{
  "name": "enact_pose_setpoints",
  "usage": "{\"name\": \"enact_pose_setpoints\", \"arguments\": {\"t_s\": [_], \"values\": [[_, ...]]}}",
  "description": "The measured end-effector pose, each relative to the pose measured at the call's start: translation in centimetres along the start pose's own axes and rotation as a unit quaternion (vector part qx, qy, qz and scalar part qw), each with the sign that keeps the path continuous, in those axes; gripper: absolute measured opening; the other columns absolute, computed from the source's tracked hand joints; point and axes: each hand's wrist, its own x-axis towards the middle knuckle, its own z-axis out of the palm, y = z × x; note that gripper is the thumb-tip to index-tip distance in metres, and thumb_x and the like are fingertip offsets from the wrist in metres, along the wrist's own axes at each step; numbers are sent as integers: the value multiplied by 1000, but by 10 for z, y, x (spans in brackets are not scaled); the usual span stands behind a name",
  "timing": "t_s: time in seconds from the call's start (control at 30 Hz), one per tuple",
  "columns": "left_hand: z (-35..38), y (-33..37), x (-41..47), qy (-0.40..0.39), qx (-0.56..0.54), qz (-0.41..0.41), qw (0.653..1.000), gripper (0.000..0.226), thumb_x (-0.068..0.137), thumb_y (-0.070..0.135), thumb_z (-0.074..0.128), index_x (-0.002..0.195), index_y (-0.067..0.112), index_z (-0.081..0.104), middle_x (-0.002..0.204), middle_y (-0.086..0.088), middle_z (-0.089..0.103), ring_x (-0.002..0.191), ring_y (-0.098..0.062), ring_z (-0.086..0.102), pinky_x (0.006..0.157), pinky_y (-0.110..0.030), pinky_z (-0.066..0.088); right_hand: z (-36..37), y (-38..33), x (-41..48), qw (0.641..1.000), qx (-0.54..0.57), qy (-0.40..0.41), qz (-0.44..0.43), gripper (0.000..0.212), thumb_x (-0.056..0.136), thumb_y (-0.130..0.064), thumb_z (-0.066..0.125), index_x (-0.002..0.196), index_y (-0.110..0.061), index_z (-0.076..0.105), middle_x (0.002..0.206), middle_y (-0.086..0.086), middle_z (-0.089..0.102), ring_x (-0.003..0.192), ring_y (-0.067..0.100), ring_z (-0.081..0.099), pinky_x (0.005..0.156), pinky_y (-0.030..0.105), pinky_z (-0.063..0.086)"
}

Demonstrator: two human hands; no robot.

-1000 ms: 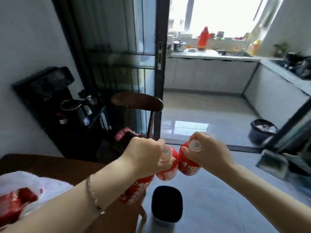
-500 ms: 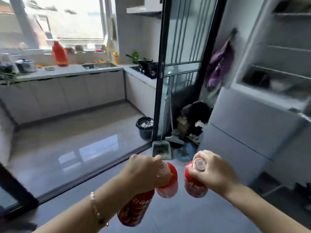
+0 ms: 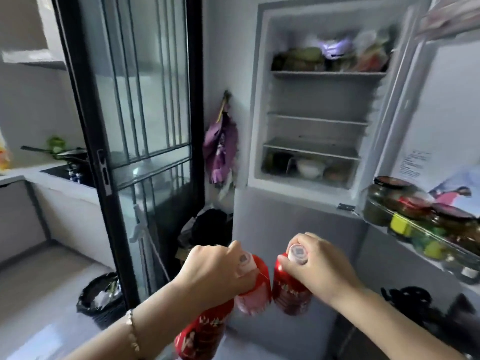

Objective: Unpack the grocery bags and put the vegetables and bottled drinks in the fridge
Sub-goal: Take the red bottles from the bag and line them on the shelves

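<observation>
**A:** Where are the drinks now?

**B:** In my hands, low in front of the tall grey fridge with a white lining, below its open upper compartment. My left hand is clenched round the necks of two bottles. The red-labelled plastic bottle with a pale round cap sits by my thumb. The second red-labelled bottle slants down under my wrist. My right hand grips the third red-labelled bottle by its neck, with the cap poking up between my fingers. The first and third bottles hang just beside each other.

**A:** And room to get them in?

**B:** The pale fridge door is swung open to the right of the fridge. Its clear rack is packed with dark round glass jars, close to my right arm. Inside, open space shows above the flat white middle shelves. The top shelf is crowded with blurred bagged greens. A smooth white bowl sits in the bottom section.

**A:** What about the left of the fridge?

**B:** A shaggy purple duster hangs on the wall just beside the fridge. Further left of the fridge is the black-framed sliding glass door, and a round black bin stands by its foot.
</observation>
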Motion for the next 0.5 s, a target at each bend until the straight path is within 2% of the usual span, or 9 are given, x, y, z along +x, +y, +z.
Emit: {"name": "enact_pose_setpoints", "arguments": {"t_s": [0.13, 0.23, 0.33, 0.43, 0.5], "values": [[-10, -30, 103, 5, -2, 55, 998, 41, 85, 61, 39, 91, 21, 39, 95, -3, 68, 91, -26, 62, 68, -29, 34, -9, 11, 82, 999, -8, 12, 40, 25, 81, -44, 65, 72, -26, 50, 82, -7, 55, 77, 14, 56, 66, 27, 39], [-18, -47, 187, 30, 8, 102, 994, 40, 85, 58, 38, 94, 20, 44, 93, -2, 68, 87, -25, 63, 68, -28, 37, -17, 25, 147, 997, 8, 54, 56, 27, 81, -40, 65, 70, -20, 50, 78, -6, 53, 75, 15, 57, 64, 28, 40], [-19, -51, 263, 50, 13, 124, 991, 39, 86, 56, 38, 94, 19, 47, 85, 0, 66, 80, -23, 63, 67, -28, 38, -29, 41, 211, 994, 12, 90, 58, 24, 82, -38, 63, 71, -23, 49, 79, -6, 53, 77, 18, 56, 65, 31, 41], [-12, -50, 334, 115, 40, 121, 985, 35, 85, 54, 37, 86, 19, 38, 75, 0, 62, 77, -24, 63, 65, -28, 34, -42, 62, 277, 990, 19, 136, 39, 21, 82, -35, 65, 81, -19, 51, 83, -4, 56, 78, 20, 57, 68, 37, 46], [-9, -45, 381, 164, 58, 118, 978, 35, 84, 54, 36, 84, 20, 35, 68, 2, 57, 71, -23, 60, 64, -27, 34, -51, 80, 323, 985, 16, 170, 24, 20, 84, -33, 65, 83, -19, 50, 82, -3, 57, 78, 21, 56, 66, 34, 43]]}}
